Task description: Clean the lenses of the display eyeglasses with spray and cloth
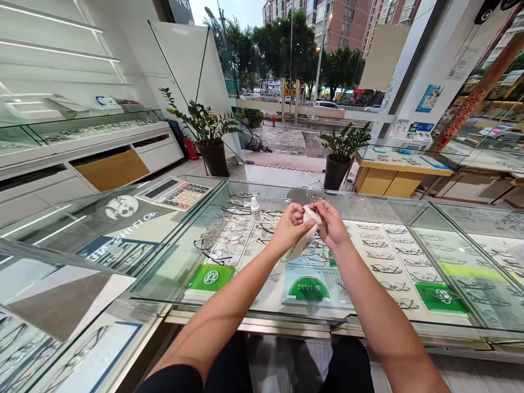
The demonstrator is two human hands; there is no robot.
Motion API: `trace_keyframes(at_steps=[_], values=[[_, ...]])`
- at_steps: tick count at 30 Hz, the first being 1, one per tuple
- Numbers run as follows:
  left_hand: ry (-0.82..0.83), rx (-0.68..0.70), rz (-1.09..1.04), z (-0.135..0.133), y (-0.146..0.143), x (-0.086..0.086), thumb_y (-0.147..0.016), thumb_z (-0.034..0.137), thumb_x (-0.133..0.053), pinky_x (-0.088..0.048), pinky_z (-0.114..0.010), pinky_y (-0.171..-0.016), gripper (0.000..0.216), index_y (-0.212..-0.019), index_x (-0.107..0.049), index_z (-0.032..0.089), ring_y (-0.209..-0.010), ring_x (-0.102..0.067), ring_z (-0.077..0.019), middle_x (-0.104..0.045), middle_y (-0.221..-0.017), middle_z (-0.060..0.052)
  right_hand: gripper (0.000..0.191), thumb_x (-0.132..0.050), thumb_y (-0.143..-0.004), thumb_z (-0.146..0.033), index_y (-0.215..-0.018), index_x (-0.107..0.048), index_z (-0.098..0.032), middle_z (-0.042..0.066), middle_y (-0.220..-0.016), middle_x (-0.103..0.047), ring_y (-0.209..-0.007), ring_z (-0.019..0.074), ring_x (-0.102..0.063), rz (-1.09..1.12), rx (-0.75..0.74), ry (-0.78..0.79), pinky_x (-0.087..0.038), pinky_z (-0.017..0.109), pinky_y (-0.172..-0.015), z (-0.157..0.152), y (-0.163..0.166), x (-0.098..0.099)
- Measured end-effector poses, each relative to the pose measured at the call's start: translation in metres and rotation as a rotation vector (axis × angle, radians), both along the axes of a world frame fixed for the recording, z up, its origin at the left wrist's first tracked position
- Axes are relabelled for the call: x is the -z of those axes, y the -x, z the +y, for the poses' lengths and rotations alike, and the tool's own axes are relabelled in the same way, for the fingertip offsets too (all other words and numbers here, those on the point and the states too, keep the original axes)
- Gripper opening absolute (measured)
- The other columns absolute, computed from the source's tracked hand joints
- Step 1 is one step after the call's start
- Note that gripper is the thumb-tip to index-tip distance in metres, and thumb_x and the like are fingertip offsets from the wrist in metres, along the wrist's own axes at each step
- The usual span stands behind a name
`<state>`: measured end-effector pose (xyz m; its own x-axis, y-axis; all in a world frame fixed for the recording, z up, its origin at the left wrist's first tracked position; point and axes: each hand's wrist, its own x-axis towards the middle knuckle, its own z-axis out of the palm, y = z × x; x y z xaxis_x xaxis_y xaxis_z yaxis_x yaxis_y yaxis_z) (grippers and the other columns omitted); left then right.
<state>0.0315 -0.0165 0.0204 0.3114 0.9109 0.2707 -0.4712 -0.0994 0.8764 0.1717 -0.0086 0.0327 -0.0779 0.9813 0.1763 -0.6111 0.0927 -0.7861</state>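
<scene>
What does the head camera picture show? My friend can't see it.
The left hand and right hand hold a white cloth against clear glasses above a glass counter full of spectacle frames. A small bottle and a calculator sit on it.

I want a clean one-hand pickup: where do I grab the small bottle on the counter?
Pinch the small bottle around its body, below the cap, probably from the side nearest the left hand; it stands upright on the glass counter.
</scene>
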Motion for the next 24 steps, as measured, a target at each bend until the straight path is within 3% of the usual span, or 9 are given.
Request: trace_keyframes(at_steps=[3, 6, 8, 10, 12, 15, 18, 21, 24], values=[[0.056, 0.064, 0.072, -0.003, -0.002, 0.0, -0.072, 0.054, -0.092, -0.048, -0.024, -0.055, 0.061, -0.105, -0.053, 0.02, -0.055, -0.059, -0.0113, -0.07, -0.074, 0.002, 0.035, -0.097, -0.068, -0.045, -0.08, -0.073, -0.023, 0.0, -0.086, -0.076, -0.072, 0.0128, -0.066, -0.009, -0.003, -0.015, -0.055, 0.023, -0.063, 0.0, 0.0, 0.0], [0.013, 0.088, 0.105, -0.003, -0.004, 0.004, -0.078, 0.057, -0.088, -0.05, -0.025, -0.062, 0.056, -0.108, -0.064, 0.016, -0.063, -0.065, -0.0139, -0.073, -0.078, -0.004, 0.035, -0.096, -0.069, -0.046, -0.08, -0.073, -0.022, -0.002, -0.086, -0.076, -0.049, 0.0044, -0.046, -0.021, -0.022, -0.016, -0.037, 0.018, -0.039, 0.0, -0.001, -0.001], [-0.023, 0.074, 0.102, -0.002, -0.005, 0.008, -0.08, 0.057, -0.086, -0.052, -0.026, -0.067, 0.054, -0.108, -0.068, 0.015, -0.072, -0.068, -0.0168, -0.075, -0.082, -0.006, 0.034, -0.095, -0.071, -0.045, -0.081, -0.073, -0.021, -0.003, -0.087, -0.076, -0.041, 0.0007, -0.032, -0.022, -0.047, -0.008, -0.024, 0.018, -0.033, -0.001, -0.001, 0.0], [-0.036, 0.046, 0.101, -0.002, -0.006, 0.011, -0.079, 0.056, -0.087, -0.052, -0.027, -0.068, 0.052, -0.107, -0.069, 0.015, -0.073, -0.068, -0.0178, -0.075, -0.081, -0.006, 0.034, -0.094, -0.071, -0.046, -0.081, -0.073, -0.022, -0.003, -0.087, -0.076, -0.042, 0.001, -0.032, -0.022, -0.055, -0.002, -0.024, 0.018, -0.033, -0.002, 0.0, 0.0], [-0.04, 0.005, 0.118, -0.003, -0.006, 0.011, -0.077, 0.056, -0.089, -0.051, -0.027, -0.067, 0.053, -0.104, -0.069, 0.015, -0.071, -0.065, -0.0164, -0.073, -0.08, -0.004, 0.034, -0.095, -0.071, -0.046, -0.081, -0.072, -0.023, -0.003, -0.086, -0.075, -0.049, 0.005, -0.045, -0.025, -0.044, 0.002, -0.036, 0.019, -0.039, -0.003, 0.003, 0.0], [-0.063, -0.079, 0.153, -0.005, -0.005, 0.006, -0.076, 0.058, -0.088, -0.049, -0.026, -0.067, 0.054, -0.102, -0.07, 0.015, -0.069, -0.06, -0.0139, -0.069, -0.081, -0.002, 0.033, -0.096, -0.069, -0.044, -0.078, -0.071, -0.024, -0.001, -0.088, -0.075, -0.072, 0.013, -0.064, -0.019, -0.02, 0.003, -0.056, 0.024, -0.065, -0.007, 0.009, 0.0], [-0.103, -0.143, 0.159, -0.007, -0.005, 0.003, -0.079, 0.06, -0.085, -0.049, -0.026, -0.071, 0.054, -0.106, -0.071, 0.015, -0.076, -0.059, -0.0148, -0.07, -0.089, -0.003, 0.031, -0.096, -0.068, -0.042, -0.074, -0.071, -0.024, -0.001, -0.09, -0.075, -0.085, 0.0151, -0.067, -0.021, -0.025, -0.019, -0.057, 0.027, -0.081, -0.009, 0.011, -0.002], [-0.117, -0.177, 0.146, -0.007, -0.004, 0.001, -0.081, 0.064, -0.082, -0.049, -0.027, -0.074, 0.055, -0.105, -0.073, 0.015, -0.082, -0.061, -0.0171, -0.073, -0.097, -0.006, 0.03, -0.096, -0.069, -0.04, -0.072, -0.071, -0.024, -0.001, -0.094, -0.076, -0.089, 0.0149, -0.068, -0.034, -0.048, -0.038, -0.057, 0.026, -0.085, -0.011, 0.01, -0.004], [-0.128, -0.204, 0.164, -0.005, -0.003, 0.0, -0.084, 0.069, -0.076, -0.049, -0.029, -0.076, 0.057, -0.102, -0.074, 0.015, -0.082, -0.062, -0.019, -0.073, -0.093, -0.007, 0.033, -0.096, -0.068, -0.041, -0.073, -0.069, -0.025, -0.001, -0.1, -0.077, -0.09, 0.0159, -0.069, -0.047, -0.062, -0.033, -0.057, 0.028, -0.085, -0.011, 0.009, -0.004]])
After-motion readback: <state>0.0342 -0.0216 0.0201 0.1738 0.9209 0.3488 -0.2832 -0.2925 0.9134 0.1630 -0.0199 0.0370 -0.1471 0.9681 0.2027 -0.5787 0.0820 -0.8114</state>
